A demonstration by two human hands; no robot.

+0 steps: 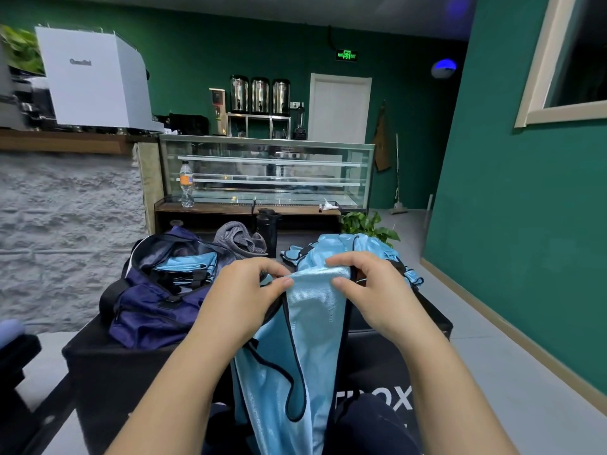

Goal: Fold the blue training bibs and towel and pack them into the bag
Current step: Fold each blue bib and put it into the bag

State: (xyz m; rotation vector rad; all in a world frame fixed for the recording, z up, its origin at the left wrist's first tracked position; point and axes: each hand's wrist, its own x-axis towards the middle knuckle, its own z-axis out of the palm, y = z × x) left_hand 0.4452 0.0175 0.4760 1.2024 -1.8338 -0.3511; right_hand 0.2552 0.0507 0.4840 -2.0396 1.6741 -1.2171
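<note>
We're roughly mid-task, judging by what lies where. Biggest item first: the black worktop point(394, 362) carries everything. On its left side sits the navy bag point(154, 310), unzipped & open, w/ a stack of folded bibs point(193, 262) already inside, so part of the packing looks done; how many are in there we can't tell. Next in size, the bib in hand point(308, 339): light blue w/ dark trim, hanging down from our grip toward the lap, not yet folded. Behind it, at the far right of the worktop, a heap of unfolded bibs point(361, 247) waits, so several more fold-and-pack rounds seem left. The grey towel point(243, 239) lies crumpled at the back, just beside the bag's far end, unfolded & not packed. A dark bottle point(267, 231) stands just behind it. Smallest: our left hand point(249, 290) pinches the bib's top edge, thumb over fabric, fingers curled; our right hand point(368, 287) grips the same edge near its other corner, the two hands near each other, cloth taut between them. Next step, prob.: straighten this bib, fold, add to the bag.
</note>
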